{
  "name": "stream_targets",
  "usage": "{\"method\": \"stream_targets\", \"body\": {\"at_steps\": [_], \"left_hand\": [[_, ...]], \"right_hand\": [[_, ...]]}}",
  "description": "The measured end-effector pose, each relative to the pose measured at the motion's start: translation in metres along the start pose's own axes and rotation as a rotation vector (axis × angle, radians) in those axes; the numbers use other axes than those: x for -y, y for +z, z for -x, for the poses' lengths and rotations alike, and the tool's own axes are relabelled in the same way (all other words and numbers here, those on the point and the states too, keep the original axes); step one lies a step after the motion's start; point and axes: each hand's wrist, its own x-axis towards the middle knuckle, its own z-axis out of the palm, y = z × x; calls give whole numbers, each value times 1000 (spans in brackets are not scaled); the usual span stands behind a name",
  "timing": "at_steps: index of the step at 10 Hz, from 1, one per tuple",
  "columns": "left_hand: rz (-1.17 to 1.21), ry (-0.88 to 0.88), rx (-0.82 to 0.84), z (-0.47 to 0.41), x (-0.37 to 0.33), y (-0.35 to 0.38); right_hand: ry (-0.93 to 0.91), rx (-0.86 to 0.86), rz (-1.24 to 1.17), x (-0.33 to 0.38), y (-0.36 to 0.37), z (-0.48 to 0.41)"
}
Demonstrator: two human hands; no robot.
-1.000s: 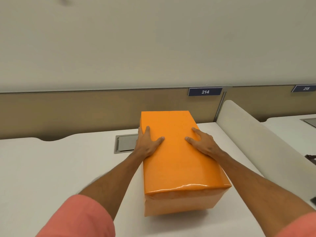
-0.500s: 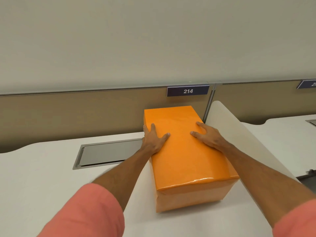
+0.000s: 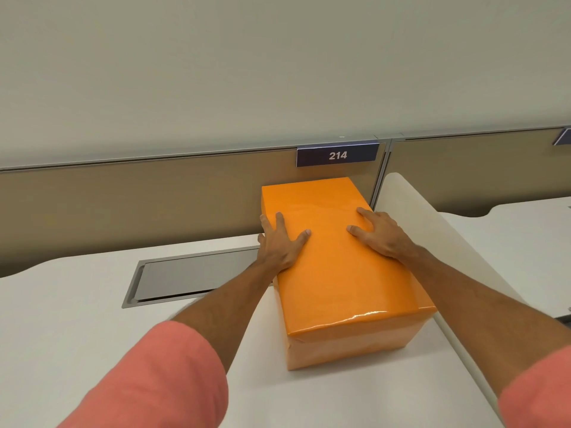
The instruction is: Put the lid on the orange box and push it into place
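Lid (image 3: 333, 242) hides box; left hand's (image 3: 279, 242) fingertips wrap its edge.

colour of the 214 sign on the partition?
Dark navy sign with white numerals, seen in the head view.

A dark nameplate (image 3: 337, 155) on the tan partition (image 3: 154, 199) behind the desk reads "214"; a second plate (image 3: 563, 138) at the right edge is unreadable.

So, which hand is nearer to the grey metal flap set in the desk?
Left. The left hand lies on the orange box's left edge, just right of the flap. The right hand rests across the lid.
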Motion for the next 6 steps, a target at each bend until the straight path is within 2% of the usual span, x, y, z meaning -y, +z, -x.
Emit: {"method": "stream_targets", "body": {"at_steps": [1,3,6], "left_hand": [[-183,87,-71,9,-1,-12],[-412,231,-208,44,13,-49],[-463,221,-290,121,91,-113]], "right_hand": [[-78,-130,161,23,-1,15],[-246,-224,317,87,24,50],[-299,-237,263,180,77,125]]}}
